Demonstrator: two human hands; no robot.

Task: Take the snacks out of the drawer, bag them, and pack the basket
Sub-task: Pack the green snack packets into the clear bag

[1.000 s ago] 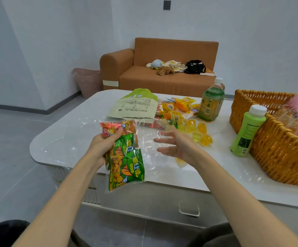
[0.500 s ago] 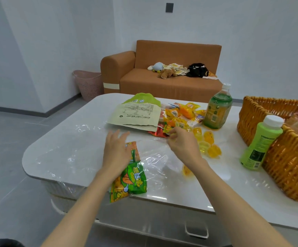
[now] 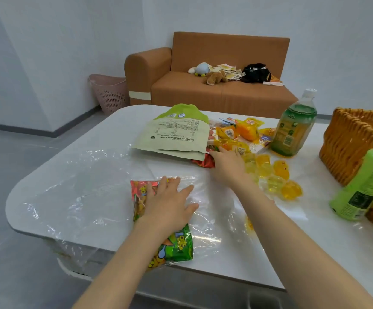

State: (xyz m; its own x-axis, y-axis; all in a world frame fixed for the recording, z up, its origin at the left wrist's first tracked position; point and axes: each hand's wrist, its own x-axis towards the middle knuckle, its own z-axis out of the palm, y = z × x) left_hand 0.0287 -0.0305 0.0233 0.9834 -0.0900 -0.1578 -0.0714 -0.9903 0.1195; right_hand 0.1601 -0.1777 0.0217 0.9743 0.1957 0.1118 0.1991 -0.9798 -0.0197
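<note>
One snack packet [image 3: 176, 246] sits in its clear bag [image 3: 205, 197]. A second ago it was held up; it has since been laid on the table [image 3: 118, 123], well left of the basket [image 3: 348, 143]. It is pressed flat under the left hand [image 3: 168, 204], fingers straight and slightly spread. The right hand [image 3: 229, 166] has been moved off the bag to the red packet [image 3: 203, 162], nearer the basket. Its fingers are stretched out together against the packet, and no grip is seen. That packet is judged next for bagging, with the basket packing left for later.

Green bottle [image 3: 364, 181] just before basket [image 3: 348, 141]
</note>
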